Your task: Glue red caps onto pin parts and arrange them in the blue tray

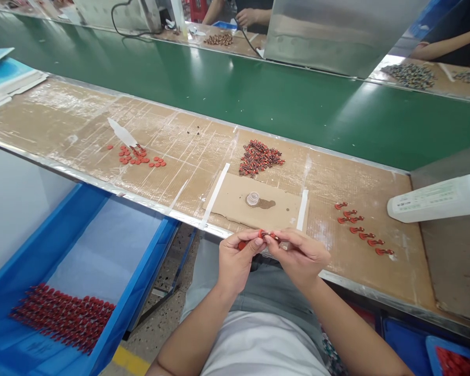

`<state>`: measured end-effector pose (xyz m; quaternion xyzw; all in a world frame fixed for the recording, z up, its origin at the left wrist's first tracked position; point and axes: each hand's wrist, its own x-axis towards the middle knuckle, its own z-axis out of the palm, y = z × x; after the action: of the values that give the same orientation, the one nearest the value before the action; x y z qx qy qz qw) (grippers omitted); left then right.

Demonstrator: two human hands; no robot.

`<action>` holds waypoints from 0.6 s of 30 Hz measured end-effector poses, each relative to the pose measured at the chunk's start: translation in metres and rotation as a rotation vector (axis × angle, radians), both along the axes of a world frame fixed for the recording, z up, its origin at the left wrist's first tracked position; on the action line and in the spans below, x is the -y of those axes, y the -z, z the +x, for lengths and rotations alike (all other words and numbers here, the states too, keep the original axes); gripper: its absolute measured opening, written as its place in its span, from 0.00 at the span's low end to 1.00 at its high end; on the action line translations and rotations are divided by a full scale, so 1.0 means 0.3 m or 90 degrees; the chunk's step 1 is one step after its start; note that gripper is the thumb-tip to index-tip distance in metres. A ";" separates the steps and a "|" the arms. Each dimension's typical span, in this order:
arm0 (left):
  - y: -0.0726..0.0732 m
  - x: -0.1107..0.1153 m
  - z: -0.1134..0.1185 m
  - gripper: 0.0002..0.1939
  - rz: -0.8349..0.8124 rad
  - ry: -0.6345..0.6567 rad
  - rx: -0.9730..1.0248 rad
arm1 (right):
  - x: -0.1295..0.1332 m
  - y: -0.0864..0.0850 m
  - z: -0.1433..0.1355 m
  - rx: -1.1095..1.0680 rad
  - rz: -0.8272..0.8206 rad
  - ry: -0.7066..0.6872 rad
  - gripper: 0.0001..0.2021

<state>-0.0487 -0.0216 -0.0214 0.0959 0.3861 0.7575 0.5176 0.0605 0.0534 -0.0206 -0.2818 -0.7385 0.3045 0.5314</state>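
"Belt [227, 89] biggest, then?"

"Yes: one, green, crossing beyond the one brown workbench [180, 156]. One blue bin [141, 282] sits at lower left, its rows of red-headed pieces [66, 316] too many to count. One white bottle [434, 199] is at the bench's right end."

"And nearer the middle?"

"One cardboard sheet [235, 190], with two white strips [215, 196] at its ends. One small clear cup [253, 198] on it, beside a dark stain [266, 204]. Just past the sheet lies a single heap of red-and-dark parts [260, 157], beyond counting."

"Hands?"

"Two, both narrow. The left hand [235, 258] pinches the held piece [261, 234] with thumb and forefinger; another red bit [242, 245] shows beside its fingers, mostly hidden. The right hand [301, 256] pinches the same piece from the other side."

"Where exactly?"

"Between the fingertips, by the bench's near edge."

"How does it look?"

"Red and rounded at one end, with a thin dark stem. Fingers cover the rest."

"Pointing which way?"

"Long axis roughly side to side: red end towards the left hand, stem towards the right."

"Others like it?"

"About eight stemmed pieces [367, 236] at right; some lie too close to be sure. Their stems point right."

"Smallest?"

"Loose red discs [135, 159], roughly twenty, flat, at left."
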 end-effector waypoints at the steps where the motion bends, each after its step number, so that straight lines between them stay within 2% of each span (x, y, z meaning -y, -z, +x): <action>1: 0.002 0.000 0.000 0.06 0.000 -0.002 -0.006 | 0.002 0.004 -0.002 -0.005 -0.008 0.004 0.14; 7: 0.006 0.001 0.003 0.06 0.004 -0.004 -0.031 | 0.004 0.028 0.006 -0.019 -0.054 0.012 0.12; 13: -0.004 -0.006 0.021 0.06 0.018 -0.021 -0.038 | 0.026 0.042 0.004 -0.086 -0.180 0.021 0.11; 18: -0.003 -0.011 0.025 0.06 0.004 -0.029 -0.030 | 0.041 0.048 -0.011 -0.135 -0.227 0.024 0.11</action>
<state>-0.0411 -0.0184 -0.0206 0.1064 0.3981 0.7677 0.4908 0.0572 0.0410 -0.0351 -0.3517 -0.6075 0.4485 0.5532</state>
